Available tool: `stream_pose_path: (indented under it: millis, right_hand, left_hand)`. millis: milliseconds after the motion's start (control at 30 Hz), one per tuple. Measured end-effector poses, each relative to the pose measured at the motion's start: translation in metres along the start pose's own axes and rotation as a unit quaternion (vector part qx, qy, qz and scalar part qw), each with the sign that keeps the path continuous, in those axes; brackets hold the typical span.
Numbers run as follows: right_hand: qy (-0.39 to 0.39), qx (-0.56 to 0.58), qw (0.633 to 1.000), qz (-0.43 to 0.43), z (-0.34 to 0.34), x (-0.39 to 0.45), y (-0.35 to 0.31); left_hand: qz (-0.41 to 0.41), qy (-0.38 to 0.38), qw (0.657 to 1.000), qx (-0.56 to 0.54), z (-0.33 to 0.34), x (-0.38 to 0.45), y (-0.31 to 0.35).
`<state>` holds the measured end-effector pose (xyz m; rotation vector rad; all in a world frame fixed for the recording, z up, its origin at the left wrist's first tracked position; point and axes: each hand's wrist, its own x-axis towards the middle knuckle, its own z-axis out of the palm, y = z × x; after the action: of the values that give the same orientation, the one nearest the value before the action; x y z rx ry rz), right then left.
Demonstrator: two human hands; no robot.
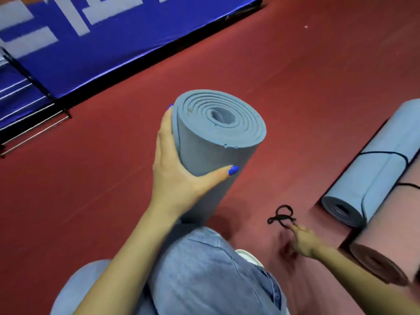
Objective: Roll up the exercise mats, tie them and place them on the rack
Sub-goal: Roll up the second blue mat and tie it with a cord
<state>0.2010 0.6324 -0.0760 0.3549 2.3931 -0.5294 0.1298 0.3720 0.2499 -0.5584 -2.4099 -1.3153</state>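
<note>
- Denim-clad knee nearest, soft blue cloth, with a white shoe just beyond it.
- Left hand wrapped round the grey-blue rolled mat, thumb across the near side, fingers hidden behind; blue polish on the nails.
- Held upright, slightly tilted, lower end hidden behind the knee, upper end facing the camera.
- Foam, matte, finely textured on the outside; spiral of layers plain at the end, small hollow at the centre, outer edge a little ragged.
- Right hand low over the red floor, blurred, fingers stretched towards the black cord; fingertips at or just touching it, cannot tell whether any of it is pinched.
- Cord thin, lying in a loose loop on the floor, to the right of the held roll and apart from it.
- Light blue rolled mat lying on its side at the right, bound round with black cord.
- Pink rolled mat just beside it, nearer the right arm, also lying flat.
- Blue padded banner with white block lettering at the top left, standing on a metal frame of thin bars.
</note>
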Motion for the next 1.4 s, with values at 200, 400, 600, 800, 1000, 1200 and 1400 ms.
stream_pose_path:
  millis: [200,400,600,800,1000,1200,1400]
  right_hand:
    - [0.008,0.042,0.999,0.031,0.003,0.047,-0.024]
    - [-0.019,0.027,0.998,0.055,0.027,0.059,-0.024]
    - [-0.005,0.133,0.983,0.130,0.040,0.059,-0.014]
    - [-0.028,0.133,0.979,0.151,0.049,0.057,-0.009]
    - [-0.080,0.059,0.983,0.153,0.058,0.033,-0.019]
    - [0.029,0.242,0.968,0.067,0.019,0.023,-0.053]
    - [0.166,0.382,0.895,-0.161,-0.098,-0.027,-0.122]
  left_hand:
    - [0.034,-0.067,0.997,0.034,0.041,-0.006,0.014]
    - [0.038,-0.084,0.995,0.035,0.049,-0.003,0.013]
    - [0.034,-0.062,0.997,0.028,0.041,0.001,0.009]
    - [0.031,-0.050,0.998,0.021,0.036,0.005,0.006]
    - [0.028,-0.048,0.998,0.017,0.030,0.009,0.003]
    - [0.013,-0.023,1.000,-0.004,0.008,0.026,-0.013]
    - [-0.006,0.080,0.995,-0.053,-0.039,0.051,-0.045]
